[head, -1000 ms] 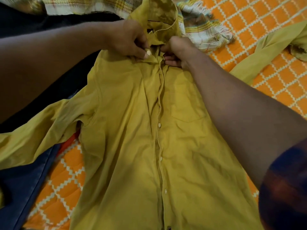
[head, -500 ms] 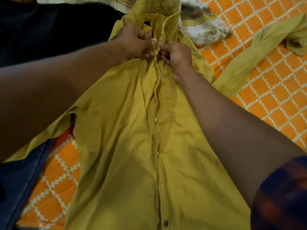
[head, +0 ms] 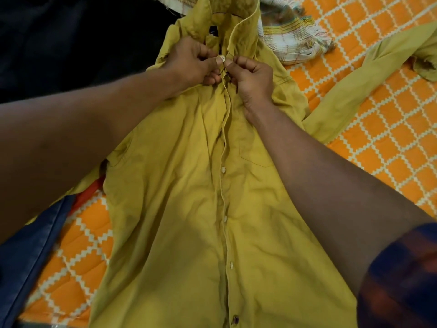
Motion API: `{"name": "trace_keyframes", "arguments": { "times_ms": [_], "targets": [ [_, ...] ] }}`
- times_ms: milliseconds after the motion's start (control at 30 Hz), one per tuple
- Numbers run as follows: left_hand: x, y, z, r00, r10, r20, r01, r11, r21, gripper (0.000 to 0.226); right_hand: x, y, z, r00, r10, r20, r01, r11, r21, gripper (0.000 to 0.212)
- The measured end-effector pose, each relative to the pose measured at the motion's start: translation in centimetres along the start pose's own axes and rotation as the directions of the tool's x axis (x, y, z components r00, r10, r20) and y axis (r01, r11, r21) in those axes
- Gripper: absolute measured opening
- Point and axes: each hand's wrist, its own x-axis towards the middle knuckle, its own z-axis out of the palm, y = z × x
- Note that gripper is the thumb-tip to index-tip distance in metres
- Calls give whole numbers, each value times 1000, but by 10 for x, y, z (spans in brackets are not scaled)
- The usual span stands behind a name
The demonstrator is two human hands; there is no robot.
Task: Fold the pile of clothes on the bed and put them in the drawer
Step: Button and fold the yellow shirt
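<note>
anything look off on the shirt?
The lowest button on the yellow shirt is dark, while the other buttons are pale: a mismatch. The plaid cloth beyond the collar has a frayed, stringy edge. Nothing else stands out.

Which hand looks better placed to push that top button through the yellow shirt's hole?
Left, probably. The left hand pinches the white button near the collar, while the right hand pinches the facing edge of the yellow shirt, suited to holding it steady.

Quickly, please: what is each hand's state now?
Left hand: closed, pinching a pale button of the yellow shirt.
Right hand: closed, pinching the shirt's front edge beside it.
</note>
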Motion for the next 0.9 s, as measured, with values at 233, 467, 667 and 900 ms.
{"name": "trace_keyframes", "arguments": {
  "times_ms": [233,467,667,900],
  "targets": [
    [6,1,0,999,-47,8,47,999,19,15,1,3,1,1000,-15,-14,15,1000,22,10],
    [8,-8,4,1000,-11,-11,11,998,63,18,3,8,4,998,-29,-64,26,999,-35,19],
    [9,-6,2,1000,-15,21,14,999,51,20,9,2,-6,995,91,50,-92,996,21,16],
    [10,-7,0,997,-10,75,7,999,49,13,10,6,-6,998,23,64,-22,1000,-15,16]
  ]
}}
